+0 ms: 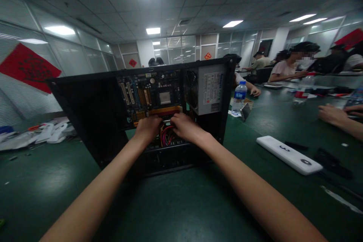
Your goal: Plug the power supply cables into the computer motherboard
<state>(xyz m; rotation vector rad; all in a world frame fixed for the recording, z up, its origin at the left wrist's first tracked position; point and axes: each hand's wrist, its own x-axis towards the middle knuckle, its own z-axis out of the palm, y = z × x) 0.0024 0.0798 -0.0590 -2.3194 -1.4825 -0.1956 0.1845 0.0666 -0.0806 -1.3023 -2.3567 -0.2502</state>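
We've got both hands inside the open computer case [85, 121], left hand [148, 127] and right hand [185, 126] curled just above the bundle of wires [167, 136]. Circuit board [150, 98] sits right behind our fingers. Can't tell if either hand actually pinches anything.

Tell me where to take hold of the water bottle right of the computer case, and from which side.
Grip the water bottle around its clear body below the blue cap, probably from its right, open-table side. It stands upright, and the computer case crowds its left. Both hands, left hand and right hand, are inside the case.
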